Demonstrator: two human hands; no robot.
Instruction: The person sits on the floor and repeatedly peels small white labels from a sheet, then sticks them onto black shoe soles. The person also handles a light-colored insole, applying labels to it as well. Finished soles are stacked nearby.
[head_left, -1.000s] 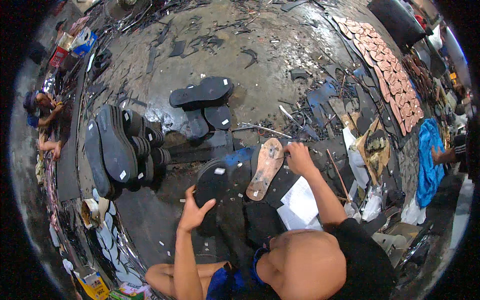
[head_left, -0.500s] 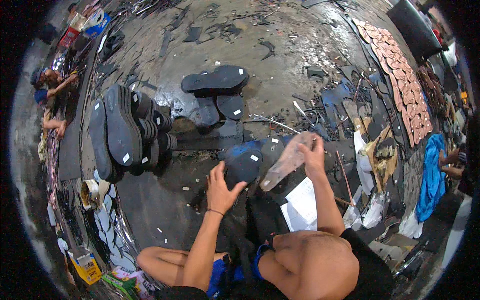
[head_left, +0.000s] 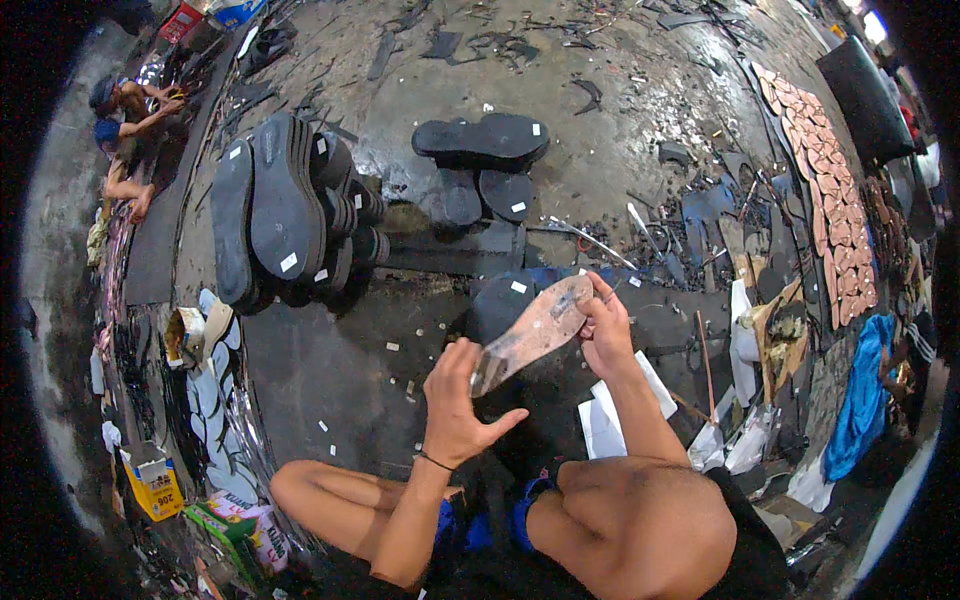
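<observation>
A clear, sole-shaped plastic template (head_left: 535, 328) slants across the middle, its wide end up and to the right. My right hand (head_left: 607, 330) is closed on that wide end. Close to the narrow end is my left hand (head_left: 458, 410), open, with its thumb spread away from the fingers; whether the fingertips touch the template I cannot tell. Behind the template lies a dark shoe sole (head_left: 497, 300) with a small white sticker, partly hidden. White paper sheets (head_left: 605, 420) lie beneath my right forearm.
Stacked black soles (head_left: 285, 200) stand at the left, and more black soles (head_left: 490, 140) lie farther ahead. Pink sole pieces (head_left: 825, 200) cover a strip at the right, near a blue cloth (head_left: 860, 400). A co-worker (head_left: 130, 130) sits at the far left. Scraps litter the floor.
My right hand has turned the template flatter and drawn it left, over the dark sole. My left hand has left the sole and moved toward the template's narrow end. The view has shifted.
</observation>
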